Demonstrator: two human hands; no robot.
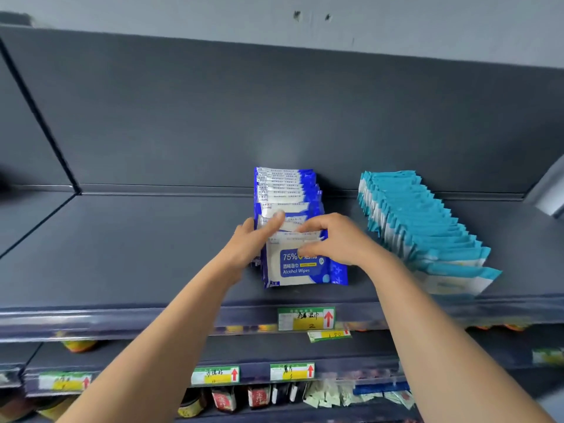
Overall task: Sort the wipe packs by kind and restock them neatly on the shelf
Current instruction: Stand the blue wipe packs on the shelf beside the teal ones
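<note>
The dark shelf (152,245) bears a row of blue wipe packs (287,193) beside a teal row (421,221).

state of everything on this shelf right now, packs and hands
blue alcohol wipe packs, upright in a front-to-back row, front ones being held
teal wipe packs, standing row to the right, untouched
left hand, grips the blue row's left side
right hand, pinches the front packs' tops
lower price tag, crooked
</note>
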